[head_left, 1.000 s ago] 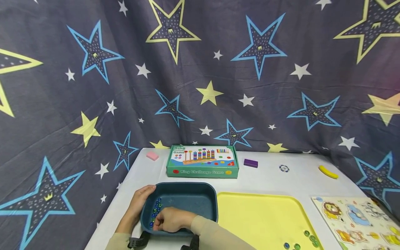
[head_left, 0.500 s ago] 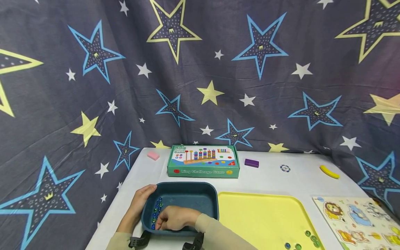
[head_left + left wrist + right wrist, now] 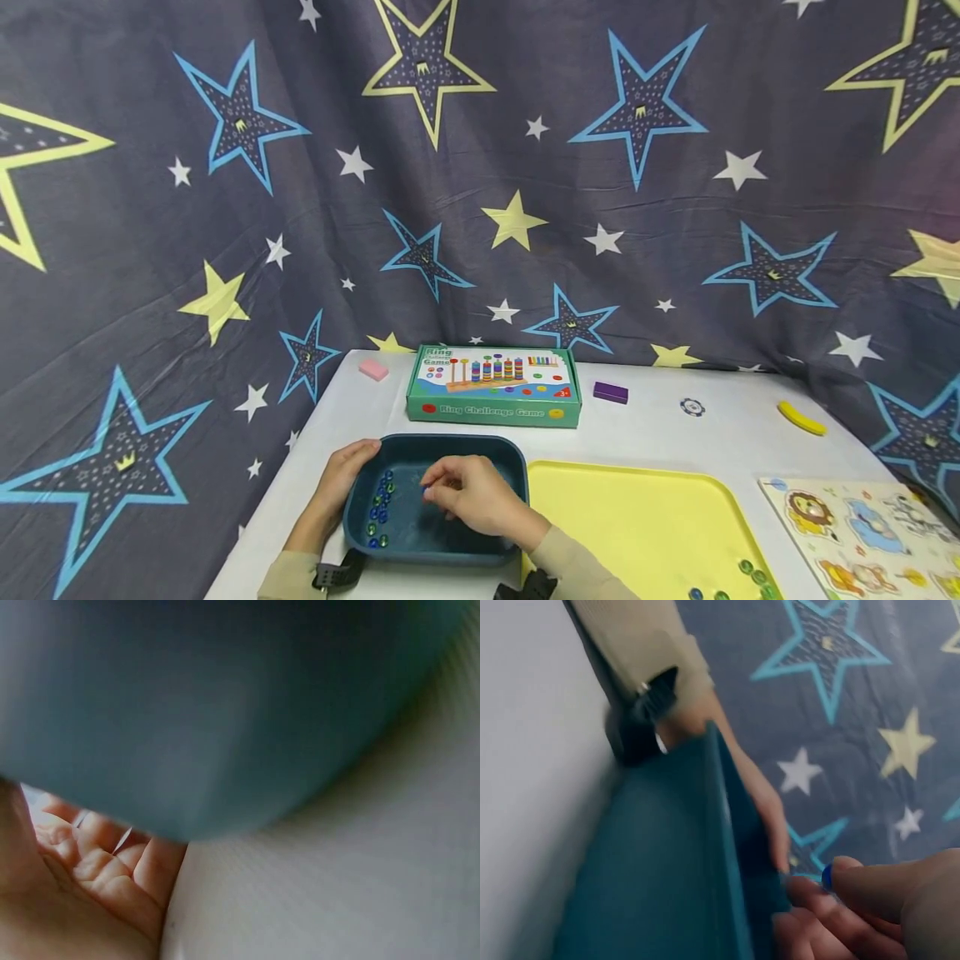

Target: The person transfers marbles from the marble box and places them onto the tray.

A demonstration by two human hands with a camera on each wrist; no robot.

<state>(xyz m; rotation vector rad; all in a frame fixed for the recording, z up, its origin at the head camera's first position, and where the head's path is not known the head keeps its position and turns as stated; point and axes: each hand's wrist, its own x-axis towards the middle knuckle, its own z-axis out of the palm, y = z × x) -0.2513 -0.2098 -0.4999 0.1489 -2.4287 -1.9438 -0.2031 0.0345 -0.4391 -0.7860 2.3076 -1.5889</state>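
My right hand [image 3: 480, 500] is over the dark teal bin [image 3: 517, 467], pinching a small blue marble [image 3: 827, 876] between thumb and fingertips. Several blue and green glass marbles [image 3: 382, 517] lie in a loose double row along the bin's left inner side. My left hand [image 3: 337, 483] rests along the outside of the bin's left wall, fingers reaching to its back left corner. In the left wrist view the bin's blurred wall [image 3: 187, 750] covers part of that hand [image 3: 97, 877].
Right of the bin is a yellow tray [image 3: 622, 517] with several marbles [image 3: 759, 576] near its front right. Behind stand a green game box [image 3: 495, 412], a pink block [image 3: 372, 370] and a purple block [image 3: 611, 392]. An animal puzzle board [image 3: 847, 517] lies far right.
My right hand has lifted from the marbles at the bin's left side and moved right, now with the blue marble in its fingertips. The left hand stays at the bin's left wall.
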